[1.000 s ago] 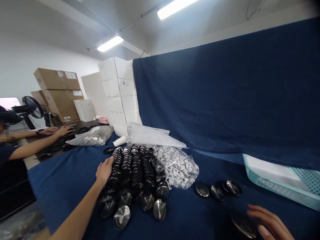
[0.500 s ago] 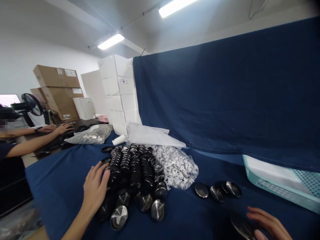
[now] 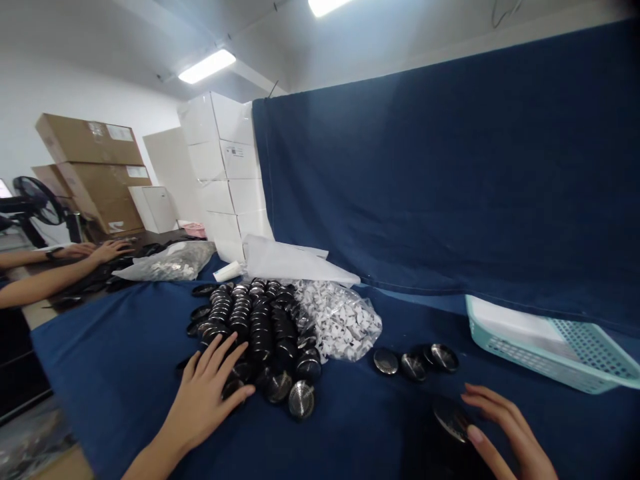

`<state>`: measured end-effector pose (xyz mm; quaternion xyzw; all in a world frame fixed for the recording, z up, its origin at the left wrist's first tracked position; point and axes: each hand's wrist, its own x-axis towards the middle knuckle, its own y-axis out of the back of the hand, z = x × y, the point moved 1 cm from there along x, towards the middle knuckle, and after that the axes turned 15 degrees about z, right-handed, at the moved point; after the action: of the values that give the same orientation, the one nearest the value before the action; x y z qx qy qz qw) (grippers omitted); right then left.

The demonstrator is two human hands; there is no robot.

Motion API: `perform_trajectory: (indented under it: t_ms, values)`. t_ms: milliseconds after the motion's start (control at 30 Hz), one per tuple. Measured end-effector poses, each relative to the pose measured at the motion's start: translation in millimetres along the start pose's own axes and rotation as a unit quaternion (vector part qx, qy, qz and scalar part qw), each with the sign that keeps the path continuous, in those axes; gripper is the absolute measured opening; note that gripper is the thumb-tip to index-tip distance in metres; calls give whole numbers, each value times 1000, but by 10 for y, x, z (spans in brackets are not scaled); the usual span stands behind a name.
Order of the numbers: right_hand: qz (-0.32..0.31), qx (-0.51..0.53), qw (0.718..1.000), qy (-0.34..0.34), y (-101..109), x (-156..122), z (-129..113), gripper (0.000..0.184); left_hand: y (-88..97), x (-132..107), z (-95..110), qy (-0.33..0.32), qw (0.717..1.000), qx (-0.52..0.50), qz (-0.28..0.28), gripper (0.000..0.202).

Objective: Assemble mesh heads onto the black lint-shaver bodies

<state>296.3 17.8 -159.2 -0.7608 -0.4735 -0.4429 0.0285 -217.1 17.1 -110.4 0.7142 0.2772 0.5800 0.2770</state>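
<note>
A pile of shiny black and metal round discs (image 3: 260, 327) lies in rows on the blue cloth. My left hand (image 3: 207, 393) rests flat on the near left discs of the pile, fingers spread. My right hand (image 3: 505, 427) is at the lower right with its fingers curved over a single perforated metal disc (image 3: 451, 420), touching its edge. Three loose discs (image 3: 414, 363) lie between the pile and my right hand.
A clear bag of small white parts (image 3: 343, 320) leans against the pile. A teal plastic basket (image 3: 550, 347) stands at right. A blue curtain (image 3: 450, 173) hangs behind. A co-worker's arms (image 3: 55, 267) reach over another bag (image 3: 165, 263) at far left. White cartons (image 3: 220, 173) and cardboard boxes (image 3: 90, 173) are stacked behind.
My left hand has slid from the far left side of the pile back toward me onto its near discs. My right hand has come further into view over the single disc.
</note>
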Motion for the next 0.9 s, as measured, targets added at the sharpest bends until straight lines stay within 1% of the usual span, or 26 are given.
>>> perform_trajectory:
  t_ms: [133,233,333,433,500,533,567,600,633,667,700,733,767,800,833,900]
  values:
    - [0,6,1000,-13,7,17,-42,29,-79,166,-23,-12,1000,8,25,69]
    - [-5,24,999,-26,0,19,-97,28,-88,208,-32,-28,999,7,35,63]
    - [-1,47,998,-49,1,21,-142,26,-22,197,12,-31,997,-13,63,56]
    - [-4,60,996,-62,5,30,-169,26,100,181,101,-9,995,-34,98,52]
    - [-4,64,996,-67,8,36,-178,26,188,183,117,51,989,-22,138,50]
    - [-3,66,996,-68,9,39,-181,25,226,185,92,103,981,-5,167,50]
    - [-2,68,995,-67,10,41,-183,25,254,185,41,167,966,19,195,50]
    - [-1,71,995,-66,11,43,-185,24,268,182,-32,236,948,40,209,51]
    - [0,73,995,-65,11,44,-185,24,264,174,-123,307,928,55,203,53]
    - [0,74,995,-64,10,45,-185,23,239,162,-223,368,913,56,168,55]
    - [1,74,995,-66,10,46,-185,23,198,149,-321,416,902,44,108,58]
    - [1,74,995,-69,9,47,-184,23,148,135,-409,451,891,22,46,61]
    - [1,75,995,-71,7,49,-184,24,100,125,-477,463,886,5,12,63]
    - [1,77,994,-73,5,50,-184,24,58,120,-523,466,885,-7,-9,64]
    - [1,79,994,-73,3,52,-185,24,27,121,-544,462,887,-15,-13,63]
    - [1,80,994,-71,-4,57,-192,24,10,139,-515,446,895,-19,10,62]
